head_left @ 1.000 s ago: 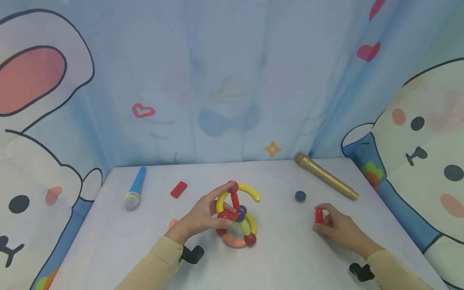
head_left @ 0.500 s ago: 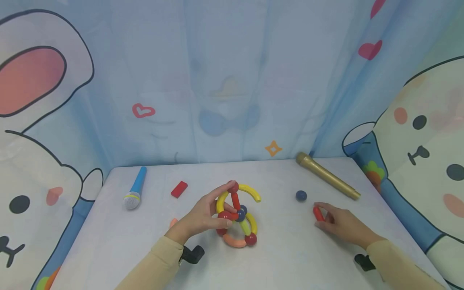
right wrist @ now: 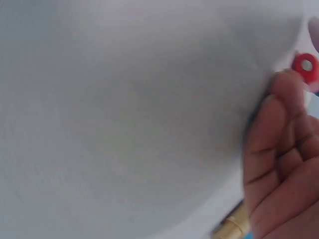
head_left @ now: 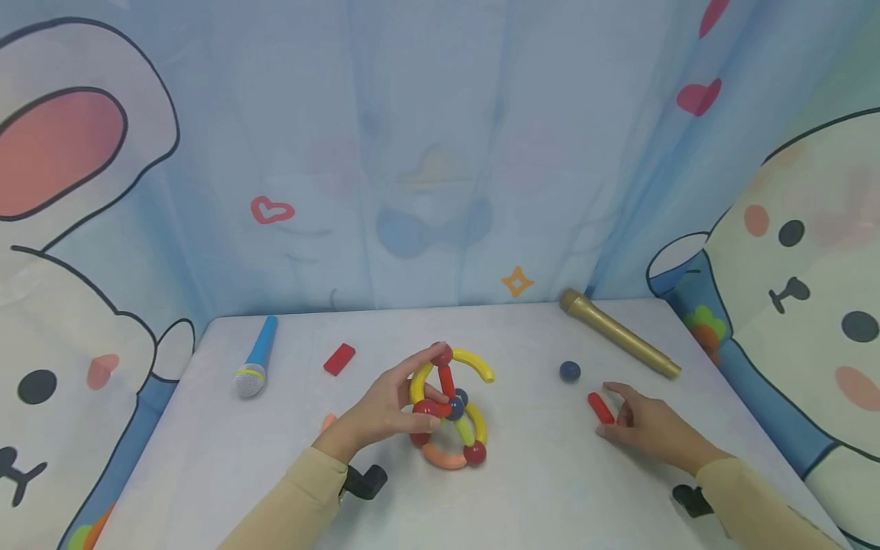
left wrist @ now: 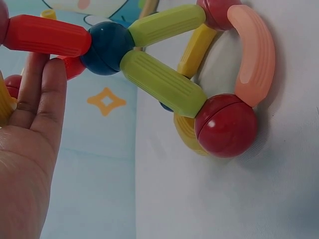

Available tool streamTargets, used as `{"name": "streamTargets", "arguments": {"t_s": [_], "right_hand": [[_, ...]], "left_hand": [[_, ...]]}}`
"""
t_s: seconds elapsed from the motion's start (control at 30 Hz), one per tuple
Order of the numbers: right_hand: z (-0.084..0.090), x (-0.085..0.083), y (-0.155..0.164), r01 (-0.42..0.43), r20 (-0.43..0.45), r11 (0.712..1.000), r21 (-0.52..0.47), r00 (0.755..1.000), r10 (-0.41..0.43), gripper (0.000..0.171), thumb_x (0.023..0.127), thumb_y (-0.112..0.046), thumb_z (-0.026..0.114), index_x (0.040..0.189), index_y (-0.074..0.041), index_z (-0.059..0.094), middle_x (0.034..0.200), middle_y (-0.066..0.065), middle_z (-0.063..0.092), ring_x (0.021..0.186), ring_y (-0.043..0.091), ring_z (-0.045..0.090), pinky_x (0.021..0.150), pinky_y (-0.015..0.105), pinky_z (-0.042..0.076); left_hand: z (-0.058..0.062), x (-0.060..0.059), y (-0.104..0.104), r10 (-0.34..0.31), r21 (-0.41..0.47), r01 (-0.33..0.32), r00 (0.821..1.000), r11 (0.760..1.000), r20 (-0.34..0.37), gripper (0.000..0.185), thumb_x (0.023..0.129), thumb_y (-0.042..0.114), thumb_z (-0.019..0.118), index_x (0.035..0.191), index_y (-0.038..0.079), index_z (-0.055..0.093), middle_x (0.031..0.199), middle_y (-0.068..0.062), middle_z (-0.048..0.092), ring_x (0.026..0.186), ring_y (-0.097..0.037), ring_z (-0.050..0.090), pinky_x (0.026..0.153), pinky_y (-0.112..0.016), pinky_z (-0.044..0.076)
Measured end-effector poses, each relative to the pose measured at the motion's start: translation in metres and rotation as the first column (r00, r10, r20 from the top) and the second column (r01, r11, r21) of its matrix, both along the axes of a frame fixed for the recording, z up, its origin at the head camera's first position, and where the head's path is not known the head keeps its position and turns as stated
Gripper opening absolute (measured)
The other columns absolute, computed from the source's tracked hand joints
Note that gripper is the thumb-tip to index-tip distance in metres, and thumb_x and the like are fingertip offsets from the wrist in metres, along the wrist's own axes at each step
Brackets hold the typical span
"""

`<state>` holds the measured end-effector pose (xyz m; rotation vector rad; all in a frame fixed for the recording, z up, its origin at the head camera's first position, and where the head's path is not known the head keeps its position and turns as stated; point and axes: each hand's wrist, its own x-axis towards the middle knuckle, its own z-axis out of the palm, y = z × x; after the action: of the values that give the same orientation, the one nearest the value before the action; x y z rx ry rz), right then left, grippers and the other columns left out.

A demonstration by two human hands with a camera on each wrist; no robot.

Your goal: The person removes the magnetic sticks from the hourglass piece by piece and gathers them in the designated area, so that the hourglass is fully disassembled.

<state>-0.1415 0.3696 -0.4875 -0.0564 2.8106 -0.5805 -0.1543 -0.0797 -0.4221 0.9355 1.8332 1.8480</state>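
My left hand (head_left: 385,412) holds up a magnetic ball-and-stick structure (head_left: 457,409) of red and blue balls with red, yellow, green and salmon rods, its thumb on one side and fingers on the other. In the left wrist view, two fingertips press below a red rod (left wrist: 47,35), beside a blue ball (left wrist: 110,48). A short red magnetic rod (head_left: 601,408) lies tilted by the fingertips of my right hand (head_left: 642,428), whose thumb and index finger are spread apart. The right wrist view shows the rod's silver end (right wrist: 306,64) just past the fingers.
A loose blue ball (head_left: 570,371) and a gold microphone (head_left: 619,333) lie beyond my right hand. Toward the left are a red piece (head_left: 340,359) and a blue toy microphone (head_left: 256,355). A salmon piece (head_left: 328,421) shows partly behind my left wrist.
The red rod, pinched upright in my right hand a second ago, has tipped over to the left, and the fingers have parted from it. My left hand and the structure stay put.
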Motion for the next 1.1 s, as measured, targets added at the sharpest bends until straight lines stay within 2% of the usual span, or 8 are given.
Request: {"name": "streamTargets", "arguments": {"t_s": [0.17, 0.3, 0.4, 0.5, 0.7, 0.77, 0.93, 1.1], "right_hand": [[0.021, 0.005, -0.016, -0.043, -0.131, 0.999, 0.004, 0.99, 0.044, 0.091, 0.081, -0.05, 0.079, 0.147, -0.003, 0.037, 0.082, -0.001, 0.054, 0.067, 0.015, 0.05, 0.057, 0.028, 0.045], [0.044, 0.007, -0.055, -0.11, -0.245, 0.99, -0.09, 0.966, 0.085, 0.076, 0.085, -0.041, 0.078, 0.145, -0.009, 0.043, 0.089, -0.003, 0.057, 0.069, 0.013, 0.052, 0.055, 0.025, 0.047], [0.057, 0.005, -0.09, -0.181, -0.267, 0.968, -0.175, 0.955, 0.13, 0.07, 0.088, -0.038, 0.077, 0.145, -0.014, 0.044, 0.099, -0.004, 0.06, 0.075, 0.012, 0.055, 0.061, 0.025, 0.051], [0.07, 0.0, -0.123, -0.245, -0.283, 0.929, -0.276, 0.945, 0.165, 0.063, 0.091, -0.034, 0.075, 0.145, -0.018, 0.045, 0.113, -0.002, 0.062, 0.083, 0.01, 0.059, 0.068, 0.026, 0.054], [0.093, -0.018, -0.173, -0.336, -0.277, 0.787, -0.518, 0.936, 0.217, 0.046, 0.1, -0.029, 0.063, 0.142, -0.018, 0.05, 0.129, 0.005, 0.06, 0.095, 0.016, 0.065, 0.079, 0.035, 0.057], [0.096, -0.022, -0.181, -0.341, -0.257, 0.755, -0.56, 0.938, 0.232, 0.041, 0.102, -0.028, 0.059, 0.141, -0.017, 0.052, 0.129, 0.004, 0.06, 0.097, 0.018, 0.065, 0.082, 0.036, 0.057], [0.095, -0.028, -0.188, -0.316, -0.213, 0.752, -0.579, 0.948, 0.235, 0.035, 0.103, -0.024, 0.057, 0.137, -0.014, 0.057, 0.125, 0.001, 0.062, 0.095, 0.02, 0.065, 0.083, 0.034, 0.056], [0.09, -0.033, -0.19, -0.297, -0.183, 0.748, -0.594, 0.955, 0.233, 0.037, 0.103, -0.026, 0.057, 0.136, -0.011, 0.058, 0.127, 0.001, 0.061, 0.096, 0.019, 0.067, 0.084, 0.035, 0.056]], "left_hand": [[0.0, 0.0, -0.001, 0.007, -0.008, -0.007, 1.0, 1.0, 0.005, 0.088, 0.085, 0.004, 0.072, 0.159, 0.018, 0.026, 0.16, -0.002, 0.028, 0.11, -0.035, 0.063, 0.086, -0.044, 0.056], [-0.001, 0.0, -0.003, 0.014, -0.013, -0.015, 1.0, 1.0, -0.009, 0.088, 0.084, 0.0, 0.069, 0.159, 0.017, 0.025, 0.161, -0.004, 0.027, 0.108, -0.037, 0.063, 0.088, -0.042, 0.055], [-0.001, 0.0, -0.005, 0.024, -0.031, -0.025, 0.999, 0.999, -0.028, 0.088, 0.085, 0.003, 0.071, 0.159, 0.018, 0.026, 0.16, -0.003, 0.028, 0.108, -0.035, 0.063, 0.092, -0.041, 0.054], [0.0, -0.001, -0.006, 0.036, -0.06, -0.039, 0.998, 0.997, -0.054, 0.088, 0.085, 0.011, 0.074, 0.159, 0.02, 0.027, 0.159, -0.001, 0.03, 0.107, -0.031, 0.063, 0.097, -0.042, 0.051], [0.001, -0.001, -0.005, 0.055, -0.101, -0.061, 0.996, 0.993, -0.063, 0.088, 0.084, 0.017, 0.075, 0.158, 0.024, 0.028, 0.157, 0.005, 0.034, 0.105, -0.024, 0.062, 0.102, -0.041, 0.046], [0.001, -0.002, -0.005, 0.052, -0.107, -0.057, 0.997, 0.993, -0.057, 0.087, 0.084, 0.016, 0.074, 0.158, 0.025, 0.029, 0.157, 0.006, 0.034, 0.104, -0.023, 0.062, 0.102, -0.041, 0.045], [0.001, -0.003, -0.003, 0.037, -0.112, -0.043, 0.998, 0.993, -0.059, 0.087, 0.085, 0.015, 0.073, 0.158, 0.026, 0.028, 0.158, 0.007, 0.032, 0.109, -0.023, 0.061, 0.103, -0.041, 0.044], [0.003, -0.003, -0.004, 0.044, -0.12, -0.052, 0.996, 0.991, -0.072, 0.087, 0.084, 0.015, 0.074, 0.158, 0.026, 0.029, 0.16, 0.01, 0.029, 0.134, -0.016, 0.043, 0.105, -0.039, 0.043]]}}
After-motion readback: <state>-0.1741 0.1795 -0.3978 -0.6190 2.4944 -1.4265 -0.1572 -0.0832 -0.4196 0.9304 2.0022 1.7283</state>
